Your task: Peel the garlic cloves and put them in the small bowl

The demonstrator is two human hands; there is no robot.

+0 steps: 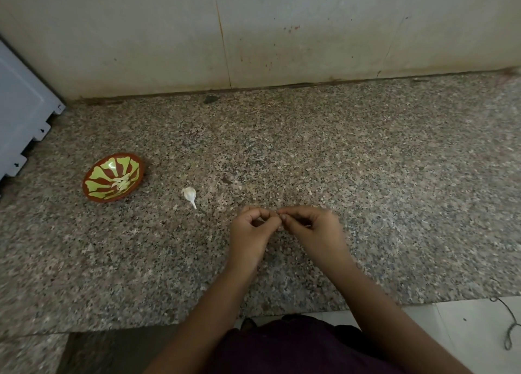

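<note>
Nearest, the left hand (pixel 249 228) and right hand (pixel 308 225) met fingertip to fingertip, pinched on something too small to make out, probably a garlic clove. Such a clove would be light, firm and slippery once skinned, best nipped at its tip. Farther left on the surface (pixel 366 162) lay a garlic piece (pixel 189 194), then the small bowl (pixel 112 177) holding peeled cloves (pixel 121 183).

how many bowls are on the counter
1. The small bowl sits at the left of the granite counter, with peeled garlic cloves inside; none appears hidden.
</note>
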